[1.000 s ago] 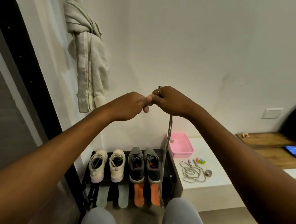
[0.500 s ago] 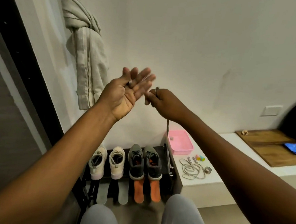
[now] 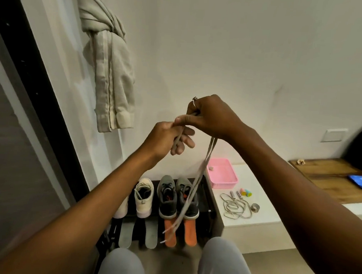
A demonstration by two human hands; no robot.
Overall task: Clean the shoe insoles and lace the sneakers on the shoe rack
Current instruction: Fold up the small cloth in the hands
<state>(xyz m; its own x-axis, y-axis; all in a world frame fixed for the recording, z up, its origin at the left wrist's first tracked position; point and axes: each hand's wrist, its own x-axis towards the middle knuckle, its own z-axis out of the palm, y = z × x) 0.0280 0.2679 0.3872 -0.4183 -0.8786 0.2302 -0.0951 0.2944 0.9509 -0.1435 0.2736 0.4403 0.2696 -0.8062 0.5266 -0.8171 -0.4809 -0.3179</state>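
Now left hand (image 3: 165, 138) no longer splayed, pinching grey lace (image 3: 197, 180), right hand (image 3: 213, 117) gripping its doubled strands

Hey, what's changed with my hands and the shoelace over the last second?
The left hand, open palm-up half a second ago, has come back beside the right hand and pinches the lace again. The lace now hangs doubled, both tips dangling before the grey sneakers. The right hand kept its grip; the insoles and the spare lace on the ledge stayed put.
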